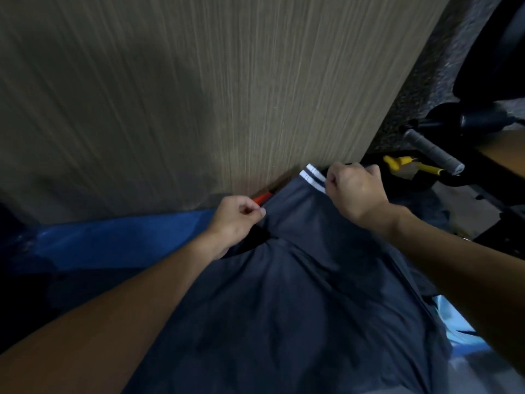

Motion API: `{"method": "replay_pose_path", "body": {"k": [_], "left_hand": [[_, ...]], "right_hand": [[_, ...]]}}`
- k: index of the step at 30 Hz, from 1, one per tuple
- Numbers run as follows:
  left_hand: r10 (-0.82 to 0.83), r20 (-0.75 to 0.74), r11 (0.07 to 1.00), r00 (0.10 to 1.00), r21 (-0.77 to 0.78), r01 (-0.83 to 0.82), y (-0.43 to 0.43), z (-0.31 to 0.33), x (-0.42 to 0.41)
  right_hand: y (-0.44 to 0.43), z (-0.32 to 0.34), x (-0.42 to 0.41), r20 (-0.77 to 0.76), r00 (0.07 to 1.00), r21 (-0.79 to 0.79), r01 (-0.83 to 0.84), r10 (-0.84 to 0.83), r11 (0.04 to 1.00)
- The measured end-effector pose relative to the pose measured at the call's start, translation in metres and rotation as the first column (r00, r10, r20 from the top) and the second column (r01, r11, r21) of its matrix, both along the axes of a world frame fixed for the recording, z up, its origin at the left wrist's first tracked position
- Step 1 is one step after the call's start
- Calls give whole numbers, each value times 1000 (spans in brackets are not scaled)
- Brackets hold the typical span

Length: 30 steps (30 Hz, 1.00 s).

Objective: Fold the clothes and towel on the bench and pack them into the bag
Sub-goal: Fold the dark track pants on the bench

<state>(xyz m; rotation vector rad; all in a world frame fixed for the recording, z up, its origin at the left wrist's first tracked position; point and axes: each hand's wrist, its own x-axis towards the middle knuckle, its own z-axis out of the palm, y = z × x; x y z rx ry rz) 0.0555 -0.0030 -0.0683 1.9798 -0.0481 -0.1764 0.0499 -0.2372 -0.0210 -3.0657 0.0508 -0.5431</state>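
Observation:
A dark navy garment point(298, 294) with white stripes on its far edge point(312, 179) hangs spread out below me, filling the lower middle of the view. My left hand point(237, 218) pinches its top edge on the left, beside a small red-orange patch point(262, 198). My right hand point(356, 191) grips the striped top edge on the right. Both arms reach forward and hold the cloth up between them. A blue surface point(113, 240) lies under the garment on the left; a light blue cloth point(454, 328) peeks out at the lower right.
A tall wood-grain panel point(199, 95) stands straight ahead, close to my hands. To the right are dark gym equipment, a grey padded handle point(431, 150), a yellow tool point(397, 163) and speckled flooring point(420, 81).

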Motion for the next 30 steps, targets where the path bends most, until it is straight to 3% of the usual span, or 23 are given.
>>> {"method": "replay_pose_path", "body": {"k": [6,11,15,18,23,30], "left_hand": [[105,-20,983,994,-150,-107,-15,11,14],[49,-69,981,996,-182,-60,-14,14,2],[18,-84,989,996,-145,-30,-1,9,-18],[52,13,999,999,-3,-52,1,-3,-39],[-84,91,935,992,351,47,5,-19,-61],[-118,131,888,984,458,46,6,-5,-64]], "right_hand": [[-4,0,5,-59,996,65,73,-69,995],[-7,7,-13,-150,988,147,-9,31,989],[-14,14,-45,-194,979,20,-55,58,998],[-17,9,-55,-223,973,-62,-81,66,995],[-24,11,-53,-53,999,82,15,-11,996],[-31,10,-49,-80,996,133,59,-49,989]]}}
